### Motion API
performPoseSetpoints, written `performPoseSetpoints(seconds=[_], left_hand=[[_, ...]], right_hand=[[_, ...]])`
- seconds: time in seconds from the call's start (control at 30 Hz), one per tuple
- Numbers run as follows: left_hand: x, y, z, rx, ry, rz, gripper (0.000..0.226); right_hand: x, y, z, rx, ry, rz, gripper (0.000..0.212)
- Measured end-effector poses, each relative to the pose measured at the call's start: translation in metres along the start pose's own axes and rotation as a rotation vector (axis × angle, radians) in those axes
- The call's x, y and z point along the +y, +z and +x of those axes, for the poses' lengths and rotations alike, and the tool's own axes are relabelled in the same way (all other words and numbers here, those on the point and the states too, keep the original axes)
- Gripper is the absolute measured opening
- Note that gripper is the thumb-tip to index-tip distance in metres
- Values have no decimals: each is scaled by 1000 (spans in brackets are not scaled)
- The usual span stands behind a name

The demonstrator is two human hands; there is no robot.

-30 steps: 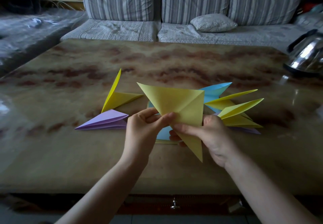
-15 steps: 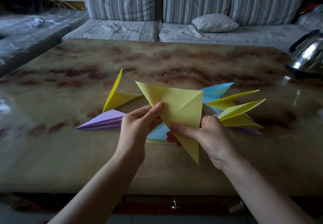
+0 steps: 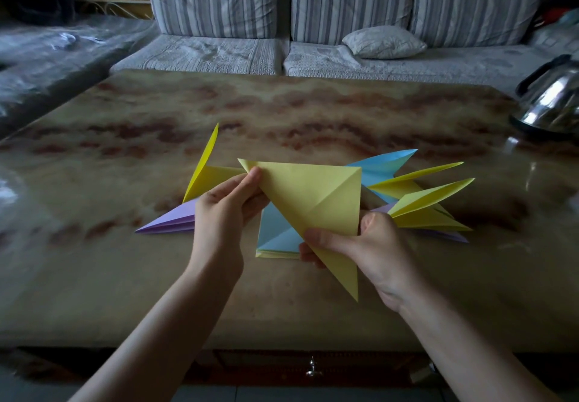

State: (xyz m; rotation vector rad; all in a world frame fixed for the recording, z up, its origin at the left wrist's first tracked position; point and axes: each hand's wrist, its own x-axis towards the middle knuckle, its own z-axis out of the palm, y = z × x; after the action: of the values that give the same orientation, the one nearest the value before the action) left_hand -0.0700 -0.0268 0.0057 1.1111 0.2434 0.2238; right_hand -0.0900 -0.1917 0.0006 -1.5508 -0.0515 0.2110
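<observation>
We hold the yellow folded paper sheet (image 3: pixel 313 201) in the air at the centre of the frame, above the brown marbled stone table (image 3: pixel 282 113). Our left hand (image 3: pixel 225 210) pinches its upper left tip, and our right hand (image 3: pixel 376 245) grips its lower edge, with the thumb on top and the fingers under.

We think the step is the next fold of this tip. To do it well, we should bring the tip exactly along the diagonal crease, check that the edges meet, and only then press the fold flat, perhaps down on the table.

On the table we count six finished pointed pieces. Left of centre lie one yellow piece (image 3: pixel 203 176) and one purple piece (image 3: pixel 172 221). Right of centre lie one blue piece (image 3: pixel 382 165), two yellow pieces (image 3: pixel 429 201) and one half-hidden purple piece (image 3: pixel 451 235). Under our hands lies one stack of flat sheets (image 3: pixel 275 232), blue on top; its sheets we cannot count. One steel kettle (image 3: pixel 554 104) stands at the right edge.
</observation>
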Motion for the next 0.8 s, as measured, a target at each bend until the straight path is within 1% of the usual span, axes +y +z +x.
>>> performPoseSetpoints(seconds=[0.13, 0.2, 0.3, 0.4, 0.43, 0.47, 0.53, 0.6, 0.63, 0.7, 0.77, 0.8], left_hand=[[14, -8, 10, 24, 99, -57, 16], [23, -16, 16, 34, 115, -101, 16], [23, -20, 18, 33, 95, -109, 16], [15, -15, 14, 16, 32, -43, 18], [12, -12, 11, -10, 7, -15, 19], [8, -8, 7, -53, -25, 17, 22], [-1, 0, -3, -169, -86, 119, 27], [-10, 6, -14, -254, -110, 205, 32], [-13, 8, -17, -259, -104, 213, 32], [-16, 8, -19, -218, -76, 196, 22], [-13, 6, -16, -188, -62, 185, 15], [-11, 5, -14, -184, -61, 184, 14]], right_hand=[[5, -5, 0, 20, -1, -28, 22], [6, -8, -1, 28, -1, -29, 24], [6, -12, 0, 46, 4, -18, 33], [7, -10, 3, 91, 2, -16, 55], [7, -9, 4, 107, 0, 4, 58], [6, -8, 5, 113, 2, 45, 56], [2, -6, 5, 95, 11, 170, 42], [-1, -3, 3, 76, 16, 205, 33], [0, -2, 4, 75, 10, 199, 31], [3, -2, 5, 75, -1, 158, 36], [3, -3, 5, 80, -25, 33, 44], [3, -5, 6, 100, -54, -19, 45]])
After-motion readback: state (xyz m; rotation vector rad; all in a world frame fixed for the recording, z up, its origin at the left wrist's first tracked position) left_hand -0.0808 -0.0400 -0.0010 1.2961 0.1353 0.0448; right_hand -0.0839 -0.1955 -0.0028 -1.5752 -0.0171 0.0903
